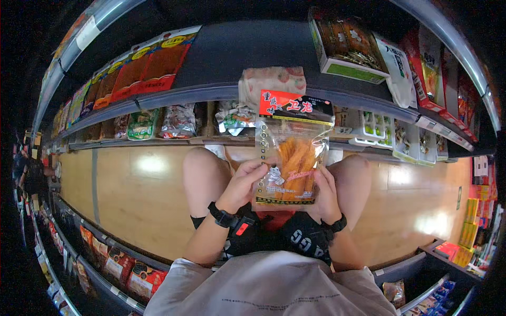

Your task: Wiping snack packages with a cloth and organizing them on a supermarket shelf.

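Observation:
A clear plastic packet of orange-brown snack strips (297,166), with a red and black printed top, is held upright in front of my knees. My left hand (247,179) pinches its left edge, thumb on the front face. At the right edge, my right hand (326,191) grips with the fingers partly hidden behind the packet. A pale pouch with red fruit prints (272,79) rises behind the packet's top, at the shelf edge; its lower part is hidden. Both wrists wear black bands.
Red snack packets (158,67) line the upper shelf (241,43) on the left. An open display box (348,47) stands on its right. Bagged goods (178,120) and white trays (407,142) fill the lower shelf. Another shelf with red bags (146,278) runs behind me, over a wood-look floor (130,189).

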`<state>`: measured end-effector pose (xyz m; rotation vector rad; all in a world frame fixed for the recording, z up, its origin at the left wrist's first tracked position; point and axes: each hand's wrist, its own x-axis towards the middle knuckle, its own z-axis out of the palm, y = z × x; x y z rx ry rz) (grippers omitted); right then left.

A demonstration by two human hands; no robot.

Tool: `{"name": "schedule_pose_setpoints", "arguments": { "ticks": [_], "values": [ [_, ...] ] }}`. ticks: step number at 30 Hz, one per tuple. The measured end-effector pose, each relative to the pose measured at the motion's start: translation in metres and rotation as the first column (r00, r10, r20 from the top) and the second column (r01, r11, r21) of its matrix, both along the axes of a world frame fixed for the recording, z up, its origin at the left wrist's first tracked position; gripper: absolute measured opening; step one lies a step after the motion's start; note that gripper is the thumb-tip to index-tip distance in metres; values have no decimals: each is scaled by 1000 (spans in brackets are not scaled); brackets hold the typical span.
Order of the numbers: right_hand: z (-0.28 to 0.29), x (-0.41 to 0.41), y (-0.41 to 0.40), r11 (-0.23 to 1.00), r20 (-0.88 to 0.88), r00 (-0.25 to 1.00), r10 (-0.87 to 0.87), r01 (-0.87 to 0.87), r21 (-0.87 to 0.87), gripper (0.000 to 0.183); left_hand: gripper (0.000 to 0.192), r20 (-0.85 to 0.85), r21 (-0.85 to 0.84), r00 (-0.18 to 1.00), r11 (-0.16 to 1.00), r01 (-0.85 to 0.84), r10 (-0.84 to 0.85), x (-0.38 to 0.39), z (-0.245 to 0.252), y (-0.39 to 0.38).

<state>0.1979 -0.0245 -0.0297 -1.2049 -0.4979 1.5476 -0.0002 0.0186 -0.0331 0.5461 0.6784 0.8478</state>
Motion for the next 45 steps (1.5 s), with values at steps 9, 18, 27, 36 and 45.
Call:
{"name": "schedule_pose_setpoints", "arguments": {
  "ticks": [9,18,27,36,45],
  "values": [
    [-2,-1,-3,994,6,998,-68,68,-82,46,31,6,-15,1000,1000,-21,21,0,1,0],
    [0,1,-4,1000,0,1000,-21,21,-2,37,30,11,-7,999,999,-36,36,3,3,-2],
    [2,3,-1,983,-11,995,102,-99,156,22,29,-14,23,998,998,-61,61,4,6,-3],
    [-2,3,-2,984,-3,996,86,-85,159,22,29,-4,54,999,998,-44,44,3,2,-3],
    [4,4,0,973,77,991,112,-125,193,22,29,-8,25,999,999,-39,39,1,-1,-3]
  ]
}}
